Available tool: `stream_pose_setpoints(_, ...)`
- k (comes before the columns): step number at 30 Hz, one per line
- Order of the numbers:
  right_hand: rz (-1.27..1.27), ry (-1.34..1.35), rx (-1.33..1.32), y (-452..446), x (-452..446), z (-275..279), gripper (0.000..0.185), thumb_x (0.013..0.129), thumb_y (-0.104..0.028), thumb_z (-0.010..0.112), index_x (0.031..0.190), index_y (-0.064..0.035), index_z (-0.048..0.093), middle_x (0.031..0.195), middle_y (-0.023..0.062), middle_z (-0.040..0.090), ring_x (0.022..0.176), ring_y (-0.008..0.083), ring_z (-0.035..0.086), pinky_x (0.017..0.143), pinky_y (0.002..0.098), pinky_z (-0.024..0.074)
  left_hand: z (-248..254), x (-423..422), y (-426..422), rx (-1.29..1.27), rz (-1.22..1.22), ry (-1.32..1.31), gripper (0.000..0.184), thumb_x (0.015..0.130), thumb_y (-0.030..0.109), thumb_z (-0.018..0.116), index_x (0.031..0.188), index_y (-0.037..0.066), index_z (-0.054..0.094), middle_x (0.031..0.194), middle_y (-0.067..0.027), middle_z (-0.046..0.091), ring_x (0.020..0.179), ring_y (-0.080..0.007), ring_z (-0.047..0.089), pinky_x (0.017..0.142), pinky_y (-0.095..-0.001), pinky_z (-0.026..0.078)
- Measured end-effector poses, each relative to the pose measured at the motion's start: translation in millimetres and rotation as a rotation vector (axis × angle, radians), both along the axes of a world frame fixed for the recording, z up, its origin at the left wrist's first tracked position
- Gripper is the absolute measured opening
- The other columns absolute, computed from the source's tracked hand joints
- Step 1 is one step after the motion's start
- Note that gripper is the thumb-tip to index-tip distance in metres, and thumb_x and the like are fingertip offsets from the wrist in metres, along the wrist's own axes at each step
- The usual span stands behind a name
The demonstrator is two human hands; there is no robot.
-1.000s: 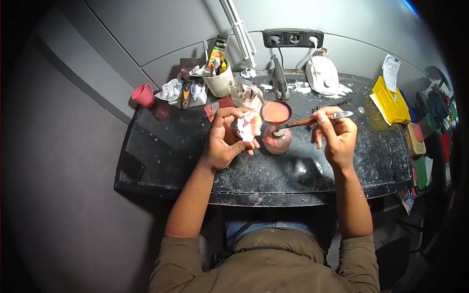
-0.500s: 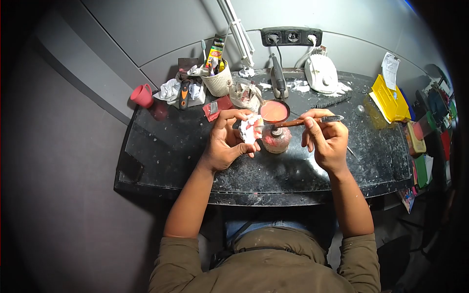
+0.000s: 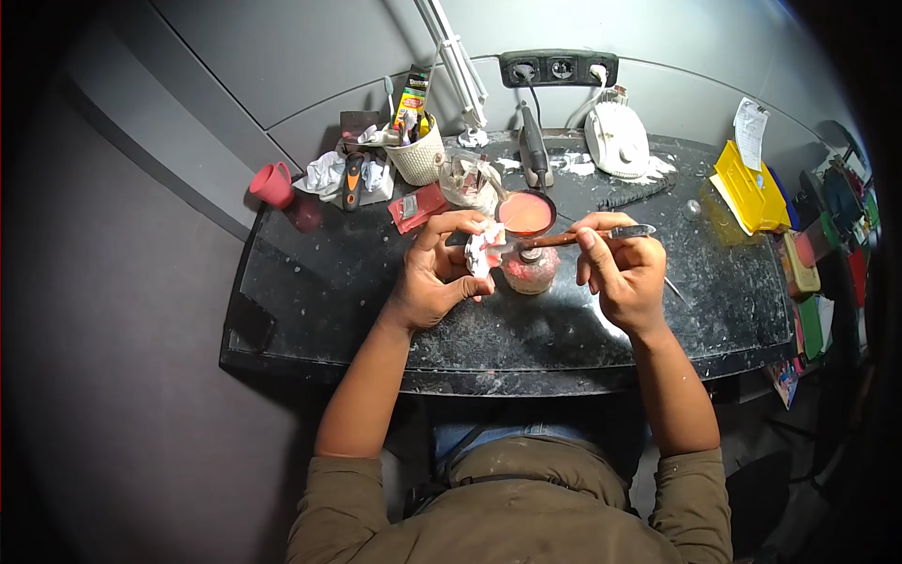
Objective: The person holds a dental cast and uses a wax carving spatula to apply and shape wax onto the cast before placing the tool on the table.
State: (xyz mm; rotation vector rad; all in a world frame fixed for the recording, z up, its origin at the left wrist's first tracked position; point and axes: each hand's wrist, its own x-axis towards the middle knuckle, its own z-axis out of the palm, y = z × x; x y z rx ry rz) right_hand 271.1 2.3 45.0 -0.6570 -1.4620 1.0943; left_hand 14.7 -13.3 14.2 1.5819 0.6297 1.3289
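Note:
Between the thumb and fingers of my left hand (image 3: 435,273) is a white and pink dental model (image 3: 478,250). My right hand (image 3: 620,273) grips a brown-handled wax knife (image 3: 564,239), whose left tip reaches the pink part of the model; its other, silvery end sticks out past my fingers. Below the knife stands a glass burner (image 3: 530,271) with pink stuff in it. Just behind the burner is a round dark pan (image 3: 526,214) of pink wax. Pink wax sheets (image 3: 418,208) lie behind my left hand.
A woven basket (image 3: 416,158) of tools, an orange-black handled tool (image 3: 352,181) and a pink cup (image 3: 273,185) stand at the back left. Behind the pan are a glass jar (image 3: 467,180), a handpiece (image 3: 535,150) and a white device (image 3: 617,141). A yellow box (image 3: 752,188) is at right.
My right hand has moved left with the knife, bringing its tip to the model. My left hand has turned the model slightly and shifted it a little to the right.

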Motion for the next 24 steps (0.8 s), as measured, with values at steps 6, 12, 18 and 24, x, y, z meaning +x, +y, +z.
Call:
stream_pose_setpoints(6,0.014,0.014,0.008,-0.4,-1.5,-0.5,0.014,0.096,-0.006,0.063,0.093,0.0075,0.065,0.081,0.0062,0.066,0.057,0.0076,0.057,0.049,0.0212,0.0432,-0.8,0.3,0.5,0.013,0.01,-0.001,0.058,0.08,0.003,0.08,0.126,0.011,0.046,0.129,-0.0197,0.05,0.083,-0.0218,0.068,0.058,-0.0269,0.058)
stream_pose_setpoints(12,0.04,0.047,-0.011,1.5,-0.4,-2.2,0.014,0.097,-0.007,0.062,0.096,0.0067,0.065,0.08,0.0061,0.066,0.057,0.0073,0.056,0.048,0.021,0.0421,0.3,-0.4,-0.7,-0.011,0.018,-0.018,0.059,0.081,0.003,0.078,0.127,0.011,0.042,0.13,-0.0207,0.049,0.082,-0.0236,0.068,0.058,-0.0284,0.059)
stream_pose_setpoints(18,0.072,0.094,-0.027,4.9,0.2,-4.8,0.015,0.098,-0.009,0.062,0.099,0.0055,0.064,0.076,0.0045,0.064,0.054,0.0064,0.055,0.046,0.0198,0.0392,4.4,1.3,-0.3,-0.025,-0.046,-0.085,0.058,0.083,-0.002,0.074,0.127,0.009,0.037,0.131,-0.0162,0.048,0.086,-0.0213,0.069,0.061,-0.0279,0.06)
stream_pose_setpoints(24,0.062,0.111,-0.034,7.2,0.1,-7.6,0.015,0.098,-0.01,0.062,0.099,0.0045,0.065,0.071,0.0033,0.062,0.049,0.0054,0.051,0.043,0.019,0.0368,6.1,1.3,-0.2,-0.046,-0.07,-0.123,0.058,0.087,0.007,0.073,0.128,0.006,0.032,0.119,-0.0178,0.054,0.084,-0.0251,0.07,0.063,-0.0317,0.061)
